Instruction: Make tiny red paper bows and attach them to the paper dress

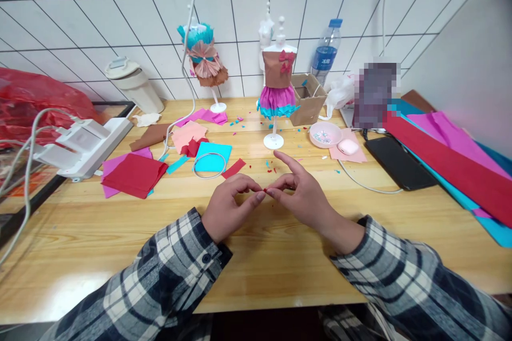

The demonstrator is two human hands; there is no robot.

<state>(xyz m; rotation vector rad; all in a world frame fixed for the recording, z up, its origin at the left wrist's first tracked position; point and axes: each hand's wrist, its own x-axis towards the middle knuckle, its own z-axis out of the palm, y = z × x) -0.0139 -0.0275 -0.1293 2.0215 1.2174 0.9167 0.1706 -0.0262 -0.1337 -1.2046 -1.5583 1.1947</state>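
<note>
Between my two hands, over the middle of the table, is a tiny piece of red paper (265,190). My left hand (232,205) pinches it from the left with thumb and forefinger. From the right, my right hand (302,194) pinches it too, one finger lifted away. Most of the piece is hidden by the fingertips. Small red scraps (271,170) lie just beyond. Behind them stands a mini dress form (273,141) in a brown paper top, red bows (286,62) and a magenta skirt (277,97) with a turquoise hem.
Left lie red paper sheets (134,175), a turquoise square (218,155) and a wire ring (194,169). A second dressed form (206,56) stands behind. On the right are a pink dish (316,141), a black phone (400,162) and long paper strips (452,157). A power strip (94,146) sits far left.
</note>
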